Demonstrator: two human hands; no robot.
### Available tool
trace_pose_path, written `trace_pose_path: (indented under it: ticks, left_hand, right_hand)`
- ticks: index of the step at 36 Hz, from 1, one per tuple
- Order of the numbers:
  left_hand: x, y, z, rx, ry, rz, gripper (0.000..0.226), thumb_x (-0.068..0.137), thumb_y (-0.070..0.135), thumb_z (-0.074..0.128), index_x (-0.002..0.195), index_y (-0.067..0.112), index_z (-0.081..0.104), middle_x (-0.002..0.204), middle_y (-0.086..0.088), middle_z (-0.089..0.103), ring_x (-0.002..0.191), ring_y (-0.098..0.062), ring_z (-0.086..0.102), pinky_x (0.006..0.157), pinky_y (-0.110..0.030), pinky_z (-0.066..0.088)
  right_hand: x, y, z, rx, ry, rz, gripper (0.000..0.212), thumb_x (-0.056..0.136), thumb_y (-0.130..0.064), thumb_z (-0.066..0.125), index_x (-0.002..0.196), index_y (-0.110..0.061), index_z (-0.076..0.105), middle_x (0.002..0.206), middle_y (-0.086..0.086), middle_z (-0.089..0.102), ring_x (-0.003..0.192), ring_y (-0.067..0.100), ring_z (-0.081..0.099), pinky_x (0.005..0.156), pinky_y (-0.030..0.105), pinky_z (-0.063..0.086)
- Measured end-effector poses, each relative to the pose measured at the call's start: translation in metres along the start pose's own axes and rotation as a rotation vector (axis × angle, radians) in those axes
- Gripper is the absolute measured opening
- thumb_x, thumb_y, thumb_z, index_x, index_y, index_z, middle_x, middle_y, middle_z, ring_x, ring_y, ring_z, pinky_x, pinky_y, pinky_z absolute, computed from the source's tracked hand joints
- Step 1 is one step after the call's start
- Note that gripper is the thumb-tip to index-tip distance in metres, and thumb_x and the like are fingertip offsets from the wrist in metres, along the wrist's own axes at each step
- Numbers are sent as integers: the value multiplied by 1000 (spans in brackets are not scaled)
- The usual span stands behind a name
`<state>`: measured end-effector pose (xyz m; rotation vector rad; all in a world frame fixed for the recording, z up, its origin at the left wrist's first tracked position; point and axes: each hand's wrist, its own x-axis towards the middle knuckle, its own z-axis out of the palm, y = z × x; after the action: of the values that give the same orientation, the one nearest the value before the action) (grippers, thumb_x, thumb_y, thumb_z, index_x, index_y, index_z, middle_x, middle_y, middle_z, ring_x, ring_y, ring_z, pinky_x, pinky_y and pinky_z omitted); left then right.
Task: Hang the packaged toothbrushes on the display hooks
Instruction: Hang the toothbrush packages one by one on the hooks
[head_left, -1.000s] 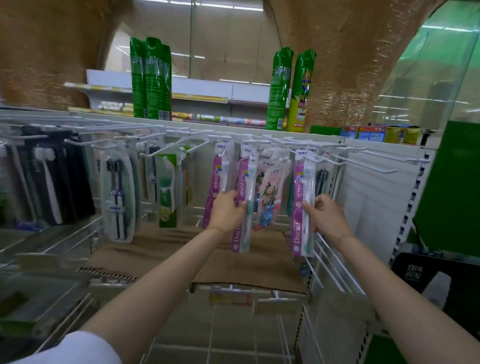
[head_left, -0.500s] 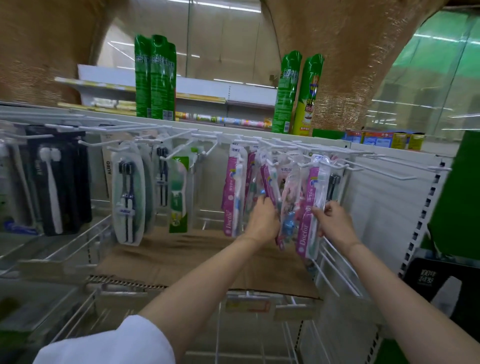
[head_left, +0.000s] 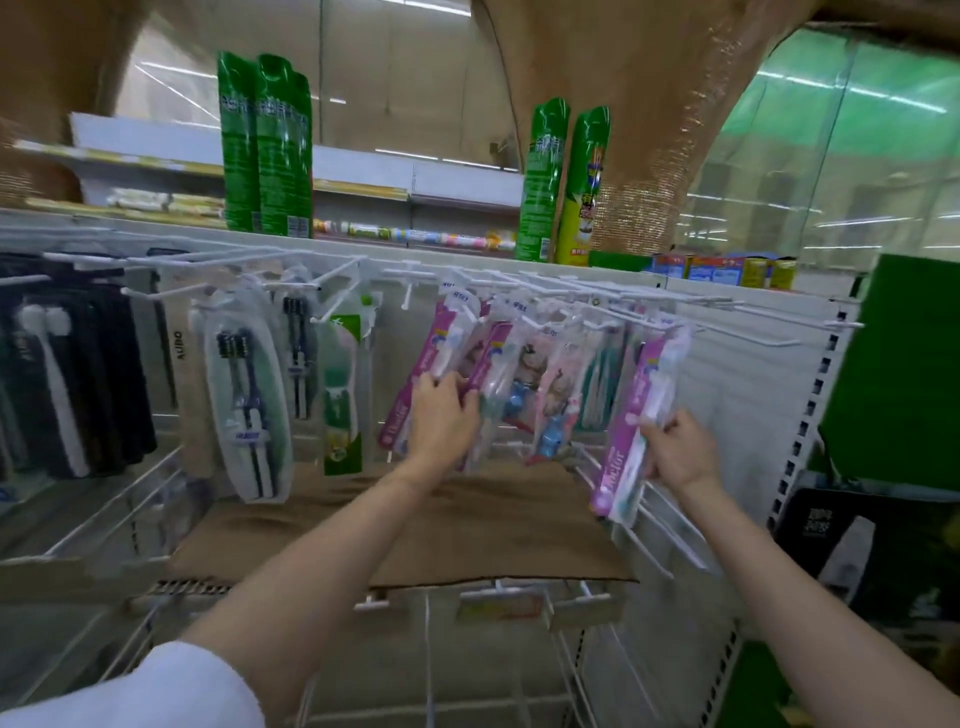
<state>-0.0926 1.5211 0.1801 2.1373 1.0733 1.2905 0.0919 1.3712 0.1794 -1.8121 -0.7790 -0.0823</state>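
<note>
Shop aisle, white wire display hooks (head_left: 524, 291) crowded with packs above a brown cardboard shelf liner (head_left: 467, 525). Left hand (head_left: 441, 421) has its grip curled on a hanging purple toothbrush pack (head_left: 485, 374); right hand (head_left: 675, 452) pinches another purple pack (head_left: 636, 415), tilted, top near the hooks.
</note>
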Motion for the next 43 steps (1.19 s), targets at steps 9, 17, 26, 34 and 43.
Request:
trace_pose_path:
  ticks: [9,17,26,34,43]
  left_hand:
    - [-7,-3,-2,-42,-53,40,15,88,22,60,78,15,52,81,-4,55,78,-22,53,68,-27,36]
    - [-23,8,8,-76,-80,47,18,91,25,57,78,16,49,76,3,54,72,-16,50,66,-25,35]
    - [-27,5,5,-72,-88,48,17,93,26,53,80,15,50,68,8,50,65,-10,49,51,-15,32]
    - [-31,-7,9,-88,-117,17,11,89,26,60,81,20,56,79,5,60,78,-14,59,70,-28,46]
    - [-38,-16,12,-187,-206,-16,23,92,7,49,104,8,68,101,-4,68,93,-17,63,82,-26,50]
  right_hand:
    - [-48,20,-8,126,-428,-107,14,88,-8,62,85,-20,55,83,8,66,67,13,63,62,20,52]
    - [-69,29,12,-74,-87,-288,20,92,-23,57,81,-18,42,65,-1,55,58,18,56,54,35,43]
    - [-74,10,21,-43,-181,-381,18,90,-40,55,83,-31,41,71,-4,65,64,12,67,55,29,53]
    - [-48,-28,40,35,-327,-301,19,94,-37,52,89,-18,49,90,10,68,82,27,68,77,54,52]
    - [-36,-42,56,-203,-300,-260,24,97,-34,46,84,-14,47,90,8,65,83,26,62,77,40,49]
